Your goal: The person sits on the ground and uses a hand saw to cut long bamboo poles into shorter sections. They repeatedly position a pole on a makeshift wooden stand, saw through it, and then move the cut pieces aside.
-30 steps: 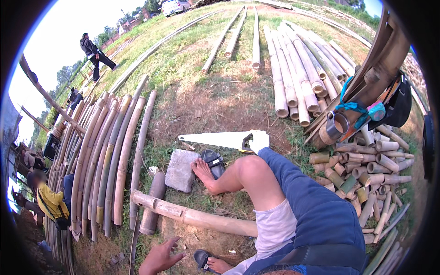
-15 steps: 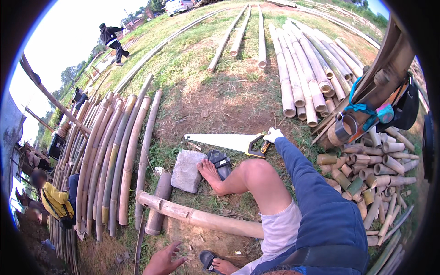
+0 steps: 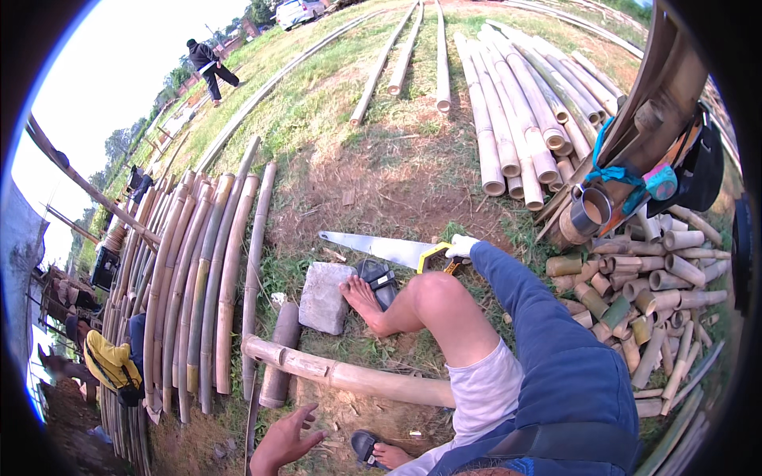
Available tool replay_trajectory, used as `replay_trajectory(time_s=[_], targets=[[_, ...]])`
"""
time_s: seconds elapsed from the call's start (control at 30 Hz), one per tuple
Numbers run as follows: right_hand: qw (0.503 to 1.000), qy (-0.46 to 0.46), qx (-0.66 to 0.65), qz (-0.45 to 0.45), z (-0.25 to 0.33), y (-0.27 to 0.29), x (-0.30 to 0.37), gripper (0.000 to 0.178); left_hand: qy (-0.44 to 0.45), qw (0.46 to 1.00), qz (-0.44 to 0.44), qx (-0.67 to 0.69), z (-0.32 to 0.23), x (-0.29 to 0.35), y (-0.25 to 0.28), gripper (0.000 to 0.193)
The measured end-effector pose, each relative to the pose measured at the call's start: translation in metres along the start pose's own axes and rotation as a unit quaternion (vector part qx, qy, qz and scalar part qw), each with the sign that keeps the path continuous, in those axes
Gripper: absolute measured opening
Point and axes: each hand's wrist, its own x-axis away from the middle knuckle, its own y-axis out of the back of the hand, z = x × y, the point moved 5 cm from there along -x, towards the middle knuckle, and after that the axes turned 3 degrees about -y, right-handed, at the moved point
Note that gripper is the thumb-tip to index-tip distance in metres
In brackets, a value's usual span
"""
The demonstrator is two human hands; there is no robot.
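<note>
Centrally, we observe the handsaw [image 3: 377, 247], its pale blade pointing to the left above the grass and bare soil, beyond the raised knee [image 3: 441, 295]. We find its yellow-and-black handle [image 3: 432, 257] held in the white-gloved right hand [image 3: 460, 247]; the exact lie of each finger is too small to tell. We note the bare left hand [image 3: 287, 438] at the lower edge, spread wide with its fingers apart, nearest to a bamboo pole [image 3: 373, 379]. We see this pole lying crosswise, its left end over a short, thick log [image 3: 279, 353] and its right end hidden by the pale shorts [image 3: 486, 389]. Beside the log we mark a grey stone block [image 3: 324, 297], with a bare foot [image 3: 367, 309] and a dark sandal [image 3: 379, 287] just right of it. To the left we distinguish a row of bamboo poles [image 3: 210, 293]; to the right, a heap of short bamboo pieces [image 3: 659, 285].
</note>
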Motion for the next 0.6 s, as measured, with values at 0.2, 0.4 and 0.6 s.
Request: replay_trajectory(time_s=[0.2, 0.4, 0.6], targets=[[0.969, 0.128, -0.211, 0.004, -0.018, -0.031, 0.079, 0.043, 0.069, 0.997, 0.015, -0.011, -0.018, 0.016, 0.011, 0.081], [0.896, 0.072, -0.434, -0.06, -0.125, -0.041, 0.167, 0.036, 0.101, 0.994, 0.046, -0.024, -0.022, 0.012, 0.007, 0.081], [0.889, -0.071, -0.334, -0.304, -0.242, -0.056, 0.204, 0.06, 0.038, 0.996, 0.046, -0.064, -0.062, 0.001, 0.019, 0.08]])
